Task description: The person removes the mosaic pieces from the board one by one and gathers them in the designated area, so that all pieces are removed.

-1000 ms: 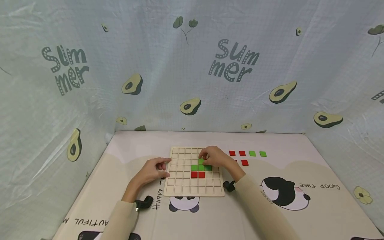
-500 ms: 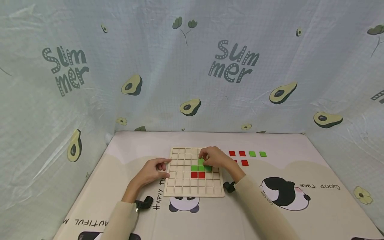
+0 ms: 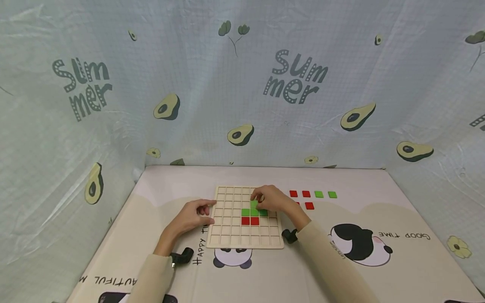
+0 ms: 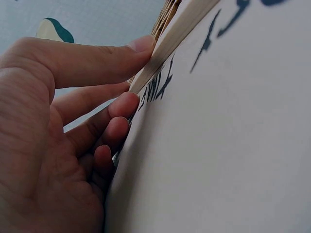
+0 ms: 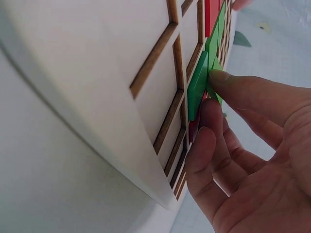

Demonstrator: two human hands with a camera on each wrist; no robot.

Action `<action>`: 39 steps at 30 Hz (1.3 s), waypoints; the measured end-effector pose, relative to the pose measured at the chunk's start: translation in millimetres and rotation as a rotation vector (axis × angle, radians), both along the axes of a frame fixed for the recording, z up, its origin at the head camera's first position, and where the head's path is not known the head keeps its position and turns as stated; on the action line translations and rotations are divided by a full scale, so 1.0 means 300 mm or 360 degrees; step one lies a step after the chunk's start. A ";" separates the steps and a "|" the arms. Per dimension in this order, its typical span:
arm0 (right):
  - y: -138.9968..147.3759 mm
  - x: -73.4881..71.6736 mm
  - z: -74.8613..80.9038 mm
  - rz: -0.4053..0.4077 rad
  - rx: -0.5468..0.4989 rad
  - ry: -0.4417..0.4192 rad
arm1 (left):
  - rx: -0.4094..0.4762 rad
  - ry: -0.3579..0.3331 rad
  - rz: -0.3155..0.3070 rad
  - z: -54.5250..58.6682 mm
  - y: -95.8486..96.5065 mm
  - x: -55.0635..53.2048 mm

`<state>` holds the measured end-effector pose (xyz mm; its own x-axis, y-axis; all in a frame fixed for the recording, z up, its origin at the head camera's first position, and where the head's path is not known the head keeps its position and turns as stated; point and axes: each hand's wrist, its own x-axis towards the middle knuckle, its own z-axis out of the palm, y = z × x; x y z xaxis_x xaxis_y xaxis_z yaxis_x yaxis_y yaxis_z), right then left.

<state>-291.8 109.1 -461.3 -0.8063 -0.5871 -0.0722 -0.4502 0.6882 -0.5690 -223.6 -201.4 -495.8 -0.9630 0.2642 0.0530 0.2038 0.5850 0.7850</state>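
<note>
A pale wooden grid board (image 3: 225,241) lies on the table. Along its left edge my left hand (image 3: 191,215) rests its thumb and index fingertips, spread apart; the other fingers curl loosely in the left wrist view. My right hand (image 3: 274,198) is over the upper right of the board, thumb and index finger pinching a green square tile (image 3: 254,204) at its cell. Just below it is a row of green tiles (image 3: 245,212), then two red tiles (image 3: 245,221). The right wrist view shows a bit of red tile (image 5: 194,128) beneath the fingers, mostly hidden.
Right of the board lie loose red tiles (image 3: 306,194) and two green tiles (image 3: 332,195); the right forearm partly covers one red tile. The tablecloth (image 3: 265,277) has panda prints. A plastic sheet (image 3: 212,84) with avocado prints walls the back and sides.
</note>
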 end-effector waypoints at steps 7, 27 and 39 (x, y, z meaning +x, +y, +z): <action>0.001 -0.003 -0.004 -0.0010 -0.0005 -0.0015 | 0.0004 -0.0003 0.0002 -0.002 0.001 0.000; 0.022 -0.007 -0.016 -0.0050 -0.0169 -0.0088 | -0.0006 0.0006 -0.0002 -0.005 0.005 0.003; 0.081 0.028 0.025 -0.0128 -0.0257 -0.0011 | -0.0041 0.0002 0.0025 -0.005 0.008 0.004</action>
<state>-283.4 133.5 -453.9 -0.8509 -0.5252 0.0121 -0.3932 0.6213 -0.6778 -222.3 -199.0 -497.2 -0.9669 0.2506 0.0476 0.1955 0.6080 0.7695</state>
